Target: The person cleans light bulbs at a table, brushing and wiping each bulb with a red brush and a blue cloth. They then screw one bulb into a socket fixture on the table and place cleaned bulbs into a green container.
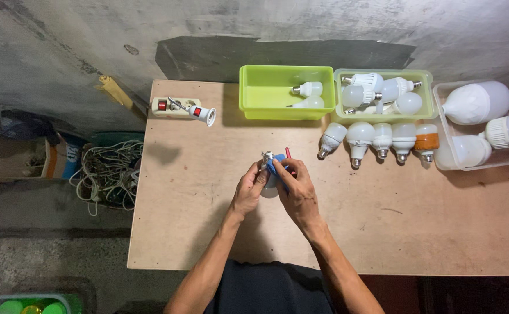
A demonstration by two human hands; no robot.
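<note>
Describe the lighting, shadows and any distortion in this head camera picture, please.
In the head view, light falls evenly on the table, with soft shadows under the green tray and near the left hand; the white bulbs look slightly overexposed; the table edges bend from wide-angle distortion; the floor at the left stays dim.

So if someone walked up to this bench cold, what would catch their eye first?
Probably the two hands meeting mid-table: the left hand cradles a white bulb while the right hand presses a blue cloth against it. Next, the bright green bin at the back edge with two bulbs inside, and the row of five bulbs lying just to its right.
</note>
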